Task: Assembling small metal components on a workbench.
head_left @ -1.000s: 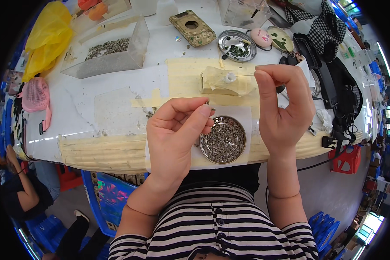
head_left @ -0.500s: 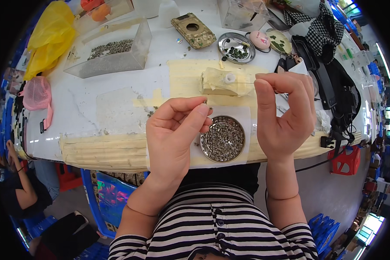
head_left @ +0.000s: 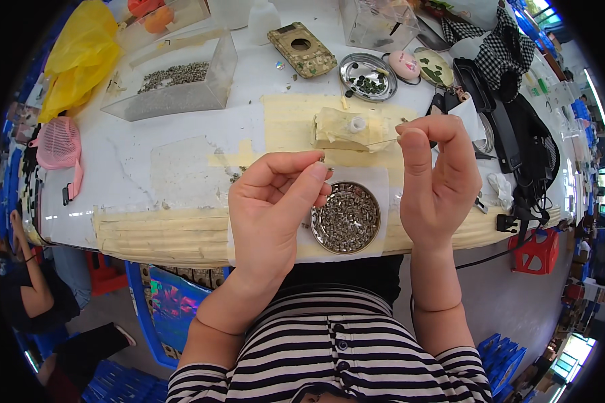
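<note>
My left hand (head_left: 269, 205) is closed in a pinch, with a tiny metal part (head_left: 322, 157) between thumb and index fingertip. The other fingers curl in, and small bits show at their tips. To the right, my right hand (head_left: 440, 181) pinches a thin needle-like wire (head_left: 383, 142) that points left toward the left fingertips, apart from them. Below and between the hands sits a round metal dish (head_left: 346, 218) full of small grey metal parts. Beyond them, a block wrapped in masking tape (head_left: 329, 129) carries a short white tube (head_left: 356, 124).
A clear bin (head_left: 161, 104) of similar parts stands at the back left, near a yellow bag (head_left: 81, 57) and pink mesh pouch (head_left: 58, 144). A camouflage tank hull (head_left: 302, 49) and steel dish of dark green pieces (head_left: 368, 77) lie at the back. Black straps (head_left: 531, 134) lie right.
My right hand has shifted slightly, and the wire's tip now slants down to the left. The left hand's pinch stays almost in place.
</note>
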The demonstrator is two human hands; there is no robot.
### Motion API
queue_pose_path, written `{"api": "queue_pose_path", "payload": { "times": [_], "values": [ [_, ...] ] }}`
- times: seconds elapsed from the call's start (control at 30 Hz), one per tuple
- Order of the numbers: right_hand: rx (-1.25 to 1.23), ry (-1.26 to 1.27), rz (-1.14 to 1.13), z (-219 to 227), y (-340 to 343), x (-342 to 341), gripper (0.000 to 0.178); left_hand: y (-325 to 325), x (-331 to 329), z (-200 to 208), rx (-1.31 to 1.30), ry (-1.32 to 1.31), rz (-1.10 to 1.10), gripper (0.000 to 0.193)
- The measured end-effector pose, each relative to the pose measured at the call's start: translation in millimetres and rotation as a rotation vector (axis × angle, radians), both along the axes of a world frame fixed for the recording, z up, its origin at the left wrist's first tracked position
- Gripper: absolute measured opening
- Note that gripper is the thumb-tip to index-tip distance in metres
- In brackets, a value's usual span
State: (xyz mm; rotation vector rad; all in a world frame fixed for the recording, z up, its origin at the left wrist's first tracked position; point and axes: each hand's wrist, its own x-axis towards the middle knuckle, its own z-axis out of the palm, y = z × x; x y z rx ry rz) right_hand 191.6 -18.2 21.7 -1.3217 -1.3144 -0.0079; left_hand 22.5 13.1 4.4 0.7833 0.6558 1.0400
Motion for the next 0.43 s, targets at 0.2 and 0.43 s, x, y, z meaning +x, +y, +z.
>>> {"api": "queue_pose_path", "payload": {
  "times": [0.2,0.43],
  "values": [
    [-0.016,0.001,0.056,2.5,-3.0,-0.9,0.012,0.2,0.9,0.7,0.011,0.006,-0.007,0.016],
    [0.021,-0.384,-0.153,2.3,7.7,12.3,0.009,-0.3,1.2,0.3,0.020,0.010,-0.005,0.016]
  ]
}}
